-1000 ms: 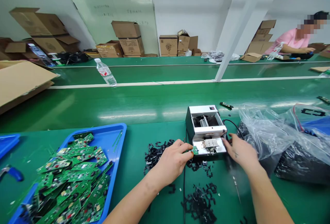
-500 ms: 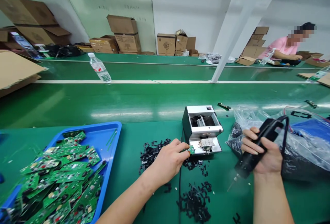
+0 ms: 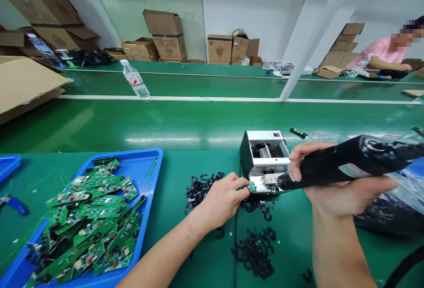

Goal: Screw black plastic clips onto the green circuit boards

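Note:
My right hand [image 3: 331, 191] is wrapped round a black electric screwdriver [image 3: 326, 164], held nearly level. Its tip reaches the front ledge of a silver and black screw feeder [image 3: 265, 161]; the bit itself is mostly hidden. My left hand [image 3: 227, 197] pinches a small green circuit board [image 3: 252, 187] at the feeder's front left corner. Most of that board is covered by my fingers. Small black plastic clips [image 3: 202, 191] lie heaped beside my left hand, with another pile of black clips [image 3: 255, 252] nearer me.
On the left, a blue tray [image 3: 155, 182] bears a heap of green circuit boards [image 3: 99, 217]. A clear plastic bag [image 3: 397, 199] of black parts lies at right. A water bottle [image 3: 135, 80] stands farther back. Across the benches sits a person in pink [image 3: 377, 56].
My right hand has swung the screwdriver from pointing down to nearly level, its tip now at the feeder. The left hand still pinches the board in the same place. The view has shifted slightly.

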Motion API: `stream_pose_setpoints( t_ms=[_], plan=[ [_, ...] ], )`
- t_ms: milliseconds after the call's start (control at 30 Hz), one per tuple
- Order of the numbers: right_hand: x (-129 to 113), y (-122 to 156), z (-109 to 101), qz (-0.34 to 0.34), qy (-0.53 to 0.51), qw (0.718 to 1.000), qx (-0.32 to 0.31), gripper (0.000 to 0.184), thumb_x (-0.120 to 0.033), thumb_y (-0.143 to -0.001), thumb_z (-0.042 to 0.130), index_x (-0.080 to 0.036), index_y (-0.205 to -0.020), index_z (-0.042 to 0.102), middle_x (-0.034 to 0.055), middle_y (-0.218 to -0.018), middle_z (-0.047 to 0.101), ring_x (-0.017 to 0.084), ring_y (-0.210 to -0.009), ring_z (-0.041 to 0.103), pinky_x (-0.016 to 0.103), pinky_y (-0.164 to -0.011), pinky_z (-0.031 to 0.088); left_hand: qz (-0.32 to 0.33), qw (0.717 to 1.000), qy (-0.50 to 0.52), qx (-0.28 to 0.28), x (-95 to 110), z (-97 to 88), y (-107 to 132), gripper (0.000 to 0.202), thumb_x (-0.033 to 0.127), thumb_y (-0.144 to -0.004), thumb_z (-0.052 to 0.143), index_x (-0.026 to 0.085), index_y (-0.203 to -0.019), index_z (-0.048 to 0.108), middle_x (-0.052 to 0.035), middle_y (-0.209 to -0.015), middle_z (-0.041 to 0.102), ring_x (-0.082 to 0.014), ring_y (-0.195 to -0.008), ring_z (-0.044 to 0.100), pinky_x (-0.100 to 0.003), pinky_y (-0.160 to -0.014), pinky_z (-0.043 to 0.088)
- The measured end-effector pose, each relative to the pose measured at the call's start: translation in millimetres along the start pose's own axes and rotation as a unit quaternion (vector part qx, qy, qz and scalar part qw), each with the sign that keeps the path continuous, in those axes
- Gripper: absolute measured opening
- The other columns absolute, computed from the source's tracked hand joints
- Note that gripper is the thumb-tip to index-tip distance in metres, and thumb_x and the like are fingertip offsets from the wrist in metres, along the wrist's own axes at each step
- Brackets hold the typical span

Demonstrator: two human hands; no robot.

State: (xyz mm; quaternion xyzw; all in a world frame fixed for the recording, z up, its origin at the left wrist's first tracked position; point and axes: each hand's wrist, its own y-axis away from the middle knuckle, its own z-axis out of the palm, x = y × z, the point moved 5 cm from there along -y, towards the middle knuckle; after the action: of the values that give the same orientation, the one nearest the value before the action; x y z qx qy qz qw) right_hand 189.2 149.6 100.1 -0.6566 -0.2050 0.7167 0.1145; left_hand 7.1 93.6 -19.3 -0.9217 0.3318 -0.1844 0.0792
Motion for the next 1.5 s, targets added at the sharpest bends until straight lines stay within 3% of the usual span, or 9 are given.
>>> stream_pose_setpoints(
  t_ms=[233,433,833,1033,1500],
  plan=[
    [14.2,4.8,-0.2,0.011,-0.083,0.996,0.012,0.073,-0.090,-0.060,0.068,-0.022,-0.086,0.070,0.0015,-0.065,0.061,0.013,-0.038,0.051,0.028,-0.036,0.037,0.000,1.000,-0.007,-0.005,1.1,0.1,-0.8,0.022,0.008,-0.097,0.047,0.020,-0.101,0.065,-0.0040,-0.126,0.064,-0.0212,-0.099,0.053,-0.034,-0.077,0.049],
    [14.2,4.0,-0.9,-0.035,-0.113,0.993,-0.013,0.074,-0.091,-0.068,0.059,-0.022,-0.089,0.074,0.0005,-0.063,0.064,0.013,-0.036,0.051,0.026,-0.032,0.037,0.002,1.000,-0.029,-0.007,0.4,3.2,-0.9,0.019,0.010,-0.099,0.048,0.020,-0.100,0.064,-0.0030,-0.123,0.064,-0.0198,-0.098,0.052,-0.033,-0.075,0.048],
    [2.0,6.4,5.9,-0.046,-0.111,0.987,-0.104,0.079,-0.092,-0.074,0.049,-0.022,-0.098,0.078,0.0028,-0.071,0.069,0.013,-0.038,0.055,0.029,-0.033,0.042,0.006,0.999,-0.045,-0.008,2.6,5.5,-3.4,0.017,0.014,-0.101,0.048,0.020,-0.097,0.063,-0.0013,-0.120,0.063,-0.0199,-0.092,0.049,-0.035,-0.071,0.046],
    [-2.9,-0.9,-1.5,-0.055,-0.117,0.990,-0.064,0.080,-0.093,-0.073,0.048,-0.022,-0.095,0.078,0.0026,-0.067,0.066,0.014,-0.038,0.054,0.030,-0.032,0.040,0.007,0.999,-0.040,-0.009,2.5,6.1,-2.8,0.016,0.013,-0.100,0.048,0.020,-0.097,0.062,-0.0014,-0.122,0.063,-0.0202,-0.094,0.049,-0.035,-0.070,0.046],
    [14.9,-2.0,-4.6,-0.042,-0.123,0.991,-0.039,0.072,-0.089,-0.071,0.058,-0.021,-0.088,0.076,0.0015,-0.064,0.065,0.014,-0.036,0.054,0.027,-0.030,0.039,0.004,0.998,-0.054,-0.009,1.0,8.2,-2.2,0.014,0.014,-0.101,0.049,0.021,-0.097,0.061,-0.0013,-0.123,0.062,-0.0199,-0.095,0.050,-0.034,-0.069,0.045]
  ],
)
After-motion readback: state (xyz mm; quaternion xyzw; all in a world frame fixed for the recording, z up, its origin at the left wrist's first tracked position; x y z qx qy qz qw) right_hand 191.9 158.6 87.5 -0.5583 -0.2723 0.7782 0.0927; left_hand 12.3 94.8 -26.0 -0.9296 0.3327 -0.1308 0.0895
